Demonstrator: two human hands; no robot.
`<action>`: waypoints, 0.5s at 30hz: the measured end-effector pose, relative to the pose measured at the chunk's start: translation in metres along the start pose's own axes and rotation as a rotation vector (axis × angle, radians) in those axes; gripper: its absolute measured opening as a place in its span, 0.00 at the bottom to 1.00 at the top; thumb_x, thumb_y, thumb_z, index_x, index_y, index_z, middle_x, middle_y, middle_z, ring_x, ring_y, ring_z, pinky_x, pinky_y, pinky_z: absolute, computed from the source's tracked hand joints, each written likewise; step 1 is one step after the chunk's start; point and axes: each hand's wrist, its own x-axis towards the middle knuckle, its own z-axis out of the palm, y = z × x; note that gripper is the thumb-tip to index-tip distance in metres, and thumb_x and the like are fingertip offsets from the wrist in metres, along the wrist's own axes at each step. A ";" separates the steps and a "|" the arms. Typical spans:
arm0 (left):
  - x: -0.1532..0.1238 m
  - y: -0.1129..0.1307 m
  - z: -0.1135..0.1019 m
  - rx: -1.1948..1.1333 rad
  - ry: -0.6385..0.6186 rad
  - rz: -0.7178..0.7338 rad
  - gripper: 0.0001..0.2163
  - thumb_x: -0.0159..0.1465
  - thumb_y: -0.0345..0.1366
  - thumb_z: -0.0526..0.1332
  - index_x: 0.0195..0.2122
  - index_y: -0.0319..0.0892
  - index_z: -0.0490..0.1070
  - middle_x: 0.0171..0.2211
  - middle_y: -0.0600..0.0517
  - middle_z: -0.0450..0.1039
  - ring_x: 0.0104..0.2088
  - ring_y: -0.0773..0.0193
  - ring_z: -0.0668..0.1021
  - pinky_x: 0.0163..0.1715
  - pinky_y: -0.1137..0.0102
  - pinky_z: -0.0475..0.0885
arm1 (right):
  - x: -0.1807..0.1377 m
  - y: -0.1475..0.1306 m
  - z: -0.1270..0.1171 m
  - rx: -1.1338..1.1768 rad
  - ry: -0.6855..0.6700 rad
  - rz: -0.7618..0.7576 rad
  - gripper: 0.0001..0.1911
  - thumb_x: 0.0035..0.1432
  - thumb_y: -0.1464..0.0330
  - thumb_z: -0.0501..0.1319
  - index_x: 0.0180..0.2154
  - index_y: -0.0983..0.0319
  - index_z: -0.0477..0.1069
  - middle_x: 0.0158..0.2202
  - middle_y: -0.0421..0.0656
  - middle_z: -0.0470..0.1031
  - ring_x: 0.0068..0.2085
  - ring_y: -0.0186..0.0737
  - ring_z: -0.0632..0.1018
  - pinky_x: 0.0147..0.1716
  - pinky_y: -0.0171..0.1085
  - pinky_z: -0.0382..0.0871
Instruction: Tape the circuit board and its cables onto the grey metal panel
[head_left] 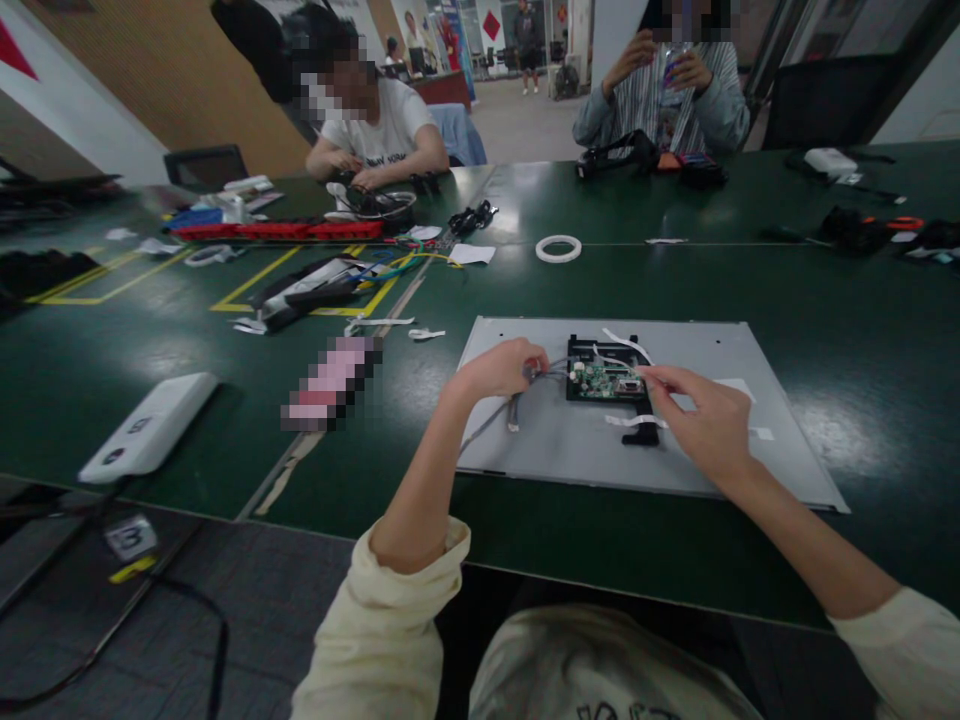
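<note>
A grey flat panel (540, 440) lies on the table before me. On it sits a green circuit board (600, 380) in a black bracket (643, 425). My left hand (502, 370) is closed around a bundle of grey cables (556, 368) just left of the board; a cable trails toward the panel's front left edge. At the board's right edge my right hand (697, 410) is closed, thumb and index finger pinched. What lies between these fingertips is too small to make out. White tape strips (628, 343) cross the bracket near that hand.
A roll of white tape (558, 249) lies beyond the panel. Left of it are a pixelated pink object (334, 385), a white power bank (150, 425) and a black-and-silver bag (315, 288). Two people sit across the green table (420, 450), one handling a black cable coil.
</note>
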 end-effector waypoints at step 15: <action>0.002 -0.006 0.007 0.026 0.129 -0.112 0.15 0.49 0.20 0.54 0.34 0.41 0.74 0.34 0.49 0.74 0.35 0.61 0.74 0.35 0.70 0.66 | 0.000 0.003 0.002 -0.020 -0.005 0.014 0.11 0.63 0.67 0.55 0.43 0.60 0.75 0.37 0.39 0.78 0.34 0.34 0.79 0.34 0.33 0.69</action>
